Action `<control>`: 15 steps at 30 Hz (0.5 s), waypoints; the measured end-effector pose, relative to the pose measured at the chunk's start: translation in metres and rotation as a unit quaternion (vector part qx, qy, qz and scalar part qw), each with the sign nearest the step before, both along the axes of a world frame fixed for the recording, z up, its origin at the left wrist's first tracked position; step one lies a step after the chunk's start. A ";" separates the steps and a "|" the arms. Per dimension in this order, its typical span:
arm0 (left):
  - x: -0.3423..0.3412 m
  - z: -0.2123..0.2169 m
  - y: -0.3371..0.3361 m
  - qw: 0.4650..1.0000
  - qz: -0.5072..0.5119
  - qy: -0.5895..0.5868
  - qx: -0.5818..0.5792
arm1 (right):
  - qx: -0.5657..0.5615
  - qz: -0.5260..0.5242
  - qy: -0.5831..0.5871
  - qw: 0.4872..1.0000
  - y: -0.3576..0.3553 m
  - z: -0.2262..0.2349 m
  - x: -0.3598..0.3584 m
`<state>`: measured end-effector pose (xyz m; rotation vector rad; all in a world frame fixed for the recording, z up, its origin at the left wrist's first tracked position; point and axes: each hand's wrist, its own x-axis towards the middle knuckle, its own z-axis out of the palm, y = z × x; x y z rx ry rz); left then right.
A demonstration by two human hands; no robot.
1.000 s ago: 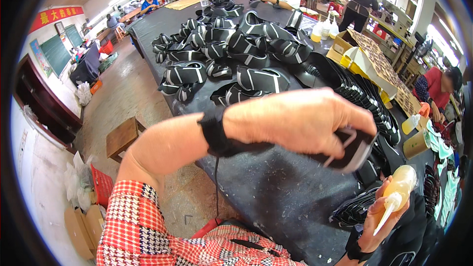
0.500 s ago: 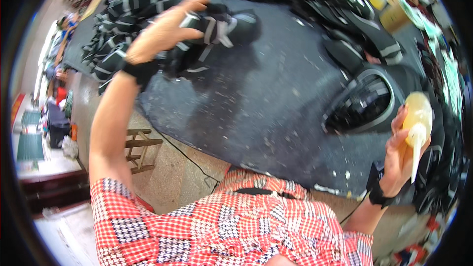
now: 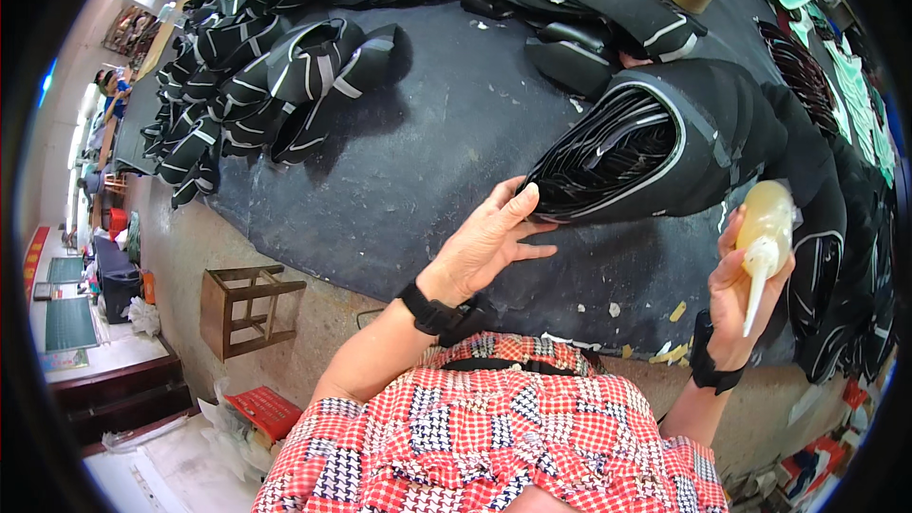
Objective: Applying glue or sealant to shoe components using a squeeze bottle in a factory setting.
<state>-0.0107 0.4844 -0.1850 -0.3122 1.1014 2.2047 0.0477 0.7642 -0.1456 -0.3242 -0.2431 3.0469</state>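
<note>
The right hand (image 3: 730, 312), clasped round the bottle (image 3: 768, 212), should stay clear while the left hand (image 3: 478, 252), fingers apart, works at the near-left end of the black stack (image 3: 727, 123).

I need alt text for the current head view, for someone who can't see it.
The right hand holds a yellowish, white-nozzled bottle, while the left hand is at the left end of a folded stack of black, grey-edged pieces on a dark table. A heap of similar pieces lies farther left; a stool stands beside the table.
</note>
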 end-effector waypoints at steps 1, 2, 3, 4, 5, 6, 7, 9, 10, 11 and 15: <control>-0.003 -0.006 0.001 0.999 0.019 -0.003 0.030 | -0.011 0.008 -0.007 1.000 -0.002 -0.003 0.001; -0.006 -0.010 0.001 0.997 0.038 -0.006 0.061 | -0.022 0.016 -0.014 1.000 -0.003 -0.005 0.001; -0.010 -0.013 -0.002 0.998 0.040 0.000 0.058 | -0.025 0.019 -0.008 0.999 -0.003 -0.005 0.000; -0.015 -0.006 -0.005 1.000 0.003 0.011 0.026 | -0.018 0.022 -0.016 0.999 -0.002 -0.005 -0.001; -0.018 -0.001 -0.008 0.999 -0.034 0.022 -0.006 | -0.011 0.024 -0.025 0.999 -0.001 -0.005 -0.002; -0.019 0.000 -0.011 0.999 -0.032 0.025 -0.009 | -0.013 0.027 -0.021 0.999 -0.002 -0.006 -0.004; -0.022 -0.001 -0.010 0.999 -0.039 0.030 0.001 | -0.006 0.032 -0.018 0.999 -0.001 -0.007 -0.006; -0.018 -0.005 -0.014 0.998 -0.039 0.033 0.032 | 0.002 0.036 -0.010 0.999 -0.002 -0.010 -0.010; -0.012 -0.008 -0.015 0.997 -0.037 0.029 0.054 | 0.003 0.029 -0.014 0.999 -0.004 -0.011 -0.011; -0.005 -0.004 -0.017 0.998 -0.027 0.022 0.046 | 0.003 0.025 -0.019 1.000 -0.009 -0.013 -0.011; -0.001 -0.001 -0.018 0.998 0.007 0.039 0.058 | 0.027 0.021 -0.058 0.998 -0.024 -0.018 -0.015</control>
